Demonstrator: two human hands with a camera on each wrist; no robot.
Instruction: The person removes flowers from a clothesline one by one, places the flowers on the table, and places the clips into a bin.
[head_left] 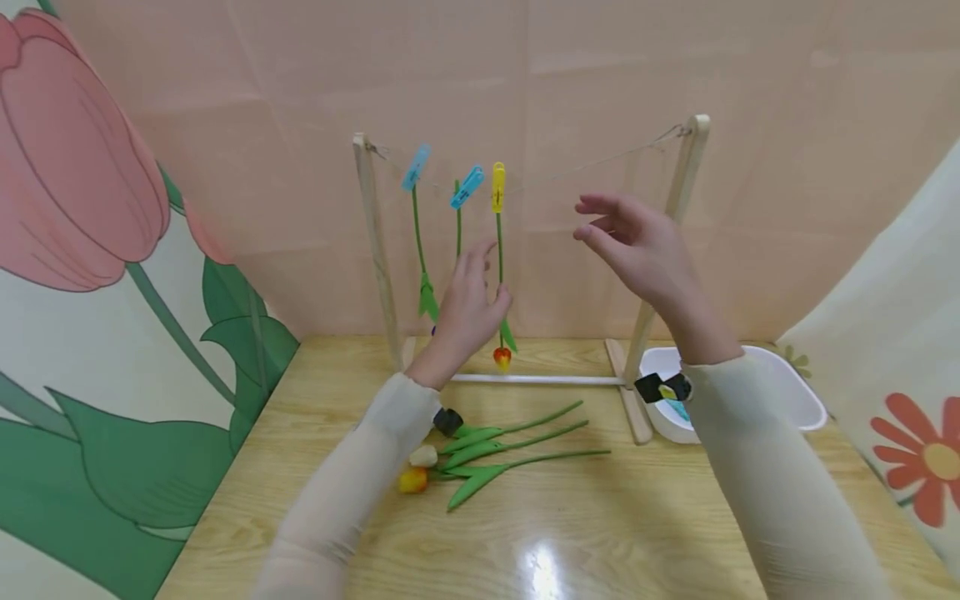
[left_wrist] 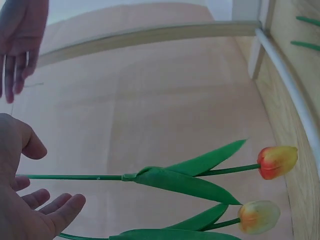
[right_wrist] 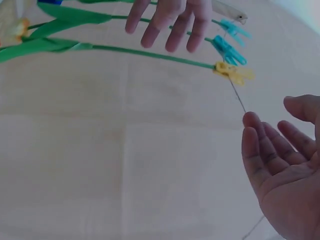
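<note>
Your left grip (head_left: 471,304) is nearer than your right to the red-and-yellow tulip (left_wrist: 187,183), which hangs head-down from the yellow clothespin (head_left: 498,190) on the string (head_left: 600,161). In the head view its long axis runs twelve to six, just at your left fingers: the clothespin is at about half past twelve from that hand, the bloom at five o'clock. Your left grip is loose, thumb and fingers apart with the stem showing between them; you cannot tell whether they touch it. Your right grip (head_left: 641,250) is also loose, fingers softly bent round nothing, between two and three o'clock from the left, with the yellow clothespin at about ten o'clock from it.

On the desk (head_left: 637,533), three loose tulips (head_left: 476,452) lie between five and six o'clock from your left grip, the nearer hand here too. They point roughly nine to three, stem ends towards three, two blooms showing towards nine. The white tub (head_left: 797,392) sits between four and five o'clock from your right grip.
</note>
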